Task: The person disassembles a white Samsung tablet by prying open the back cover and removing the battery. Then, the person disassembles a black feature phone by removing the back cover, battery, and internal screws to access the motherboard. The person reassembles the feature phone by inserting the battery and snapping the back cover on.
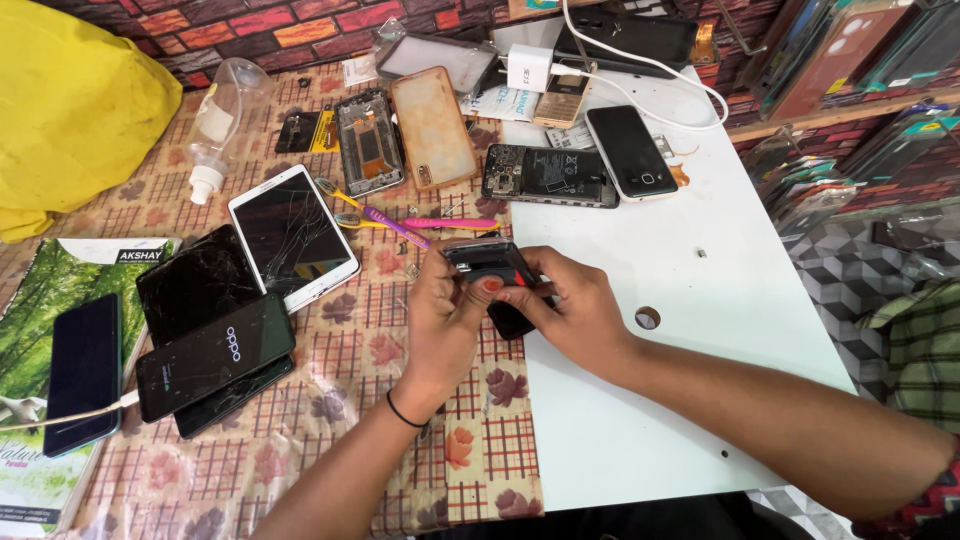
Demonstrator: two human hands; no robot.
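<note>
Both hands meet at the centre of the work surface, over the edge where the floral checked cloth [330,400] meets the white table [690,300]. The left hand [445,315] and the right hand [570,305] jointly grip a small dark phone [490,262], which is held raised and tilted, its upper end toward the top of the view. The left thumb and fingers close around the phone's left side; the right fingers [525,290] wrap its right side and lower end. Both grips are fully closed on the device. A red-painted thumbnail presses on the phone's face. A black band sits on the left wrist.

Just beyond the phone lie a pink tool [450,223] and a purple-handled tool [392,222], both flat on the cloth. To the left lies a white tablet with a cracked screen [292,236], beside a black cracked tablet [195,280]. A black smartphone with a lit screen [213,355] rests on top of another dark device, with a white cable plugged in at its left end. Another dark phone [83,372] lies on a green book [40,300].

Farther back are an opened phone chassis [368,140], a tan phone case [433,125], a phone with its back removed [548,173] and a black smartphone [630,150]. A clear plastic bottle [222,120] lies on its side near a yellow bag [70,100].
</note>
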